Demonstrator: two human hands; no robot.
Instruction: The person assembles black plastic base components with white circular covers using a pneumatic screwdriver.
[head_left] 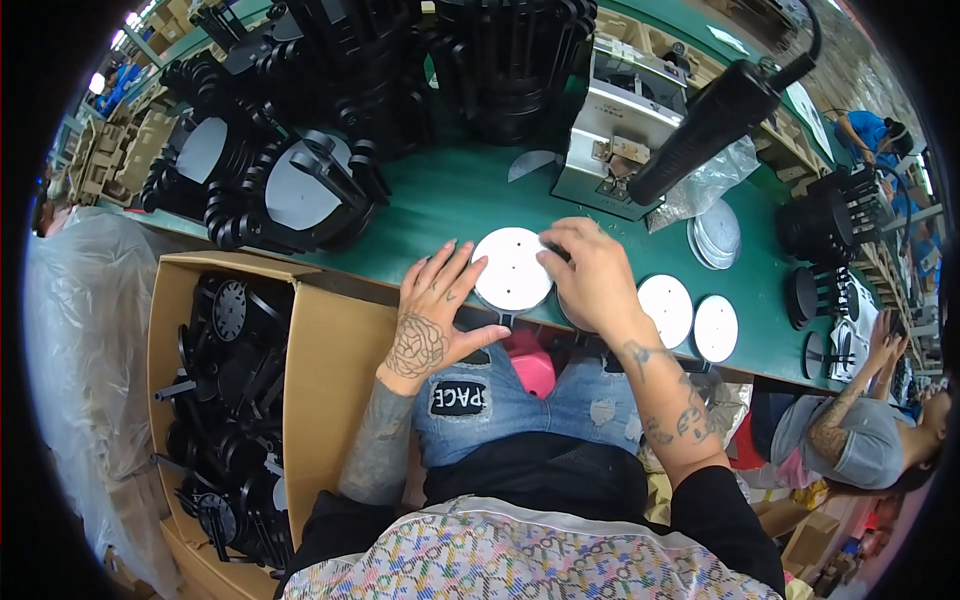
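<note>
A round white disc (512, 270) with a few small dark holes lies at the green table's near edge, and a dark bracket shows below it. My left hand (437, 305) is open at its left side, fingertips against the rim and thumb stretched out toward me. Over the right rim, my right hand (590, 270) is closed with its fingers curled and thumb and fingertips close together; what they hold, if anything, is hidden. Another disc is partly covered by that hand. To the right lie a white disc (665, 311) and a further white disc (716, 329).
A black screwdriver-like tool (705, 130) hangs by its cord before a metal box-shaped machine (625, 130). Thin round plates (714, 236) are stacked at right. Black ribbed parts (310, 185) crowd the far left. A cardboard box (340, 380) holds black parts. A co-worker (850, 440) sits at right.
</note>
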